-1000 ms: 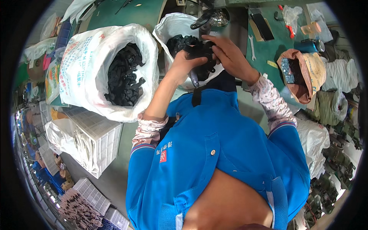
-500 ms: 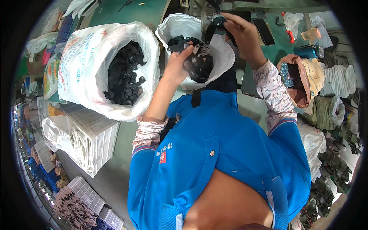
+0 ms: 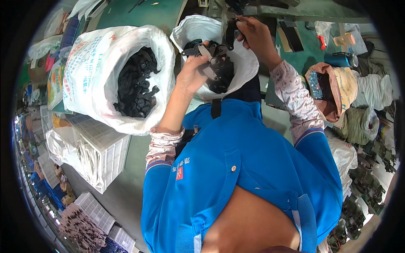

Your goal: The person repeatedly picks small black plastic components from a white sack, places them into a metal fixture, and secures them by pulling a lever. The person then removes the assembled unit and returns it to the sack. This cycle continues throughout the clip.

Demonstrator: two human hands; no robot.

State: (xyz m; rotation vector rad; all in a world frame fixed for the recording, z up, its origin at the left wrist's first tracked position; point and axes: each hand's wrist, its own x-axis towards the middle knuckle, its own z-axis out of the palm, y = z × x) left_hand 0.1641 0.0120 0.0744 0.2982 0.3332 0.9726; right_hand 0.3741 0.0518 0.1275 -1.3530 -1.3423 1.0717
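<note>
the left hand (image 3: 192,76) is clamped on a bunch of flat parts (image 3: 205,52), dark and grey, over the mouth of the middle bag (image 3: 249,63), with a heap of dark parts (image 3: 222,80) just below. the right hand (image 3: 253,33) is raised at the far right of that mouth, its thumb and fingers closed on a dark curved part (image 3: 230,34) that hangs close by the dark end of the machine (image 3: 235,6). exactly how the fingertips meet this part is hidden from here.

to do this handling well, i would keep the right grip on one end only, so the rest of the curved part stays free and its angle can be read. turn it with the fingers rather than the whole arm, and keep fingertips clear of the machine's metal. the left hand does best staying low over the middle bag, so any slipped piece falls on the heap; fanning the bunch a little would make one part easier to pick out. these pieces look likely to hook on each other, so lift singly. the left bag (image 3: 99,80), on the left, holds more dark pieces (image 3: 139,84), well apart from both hands.
</note>
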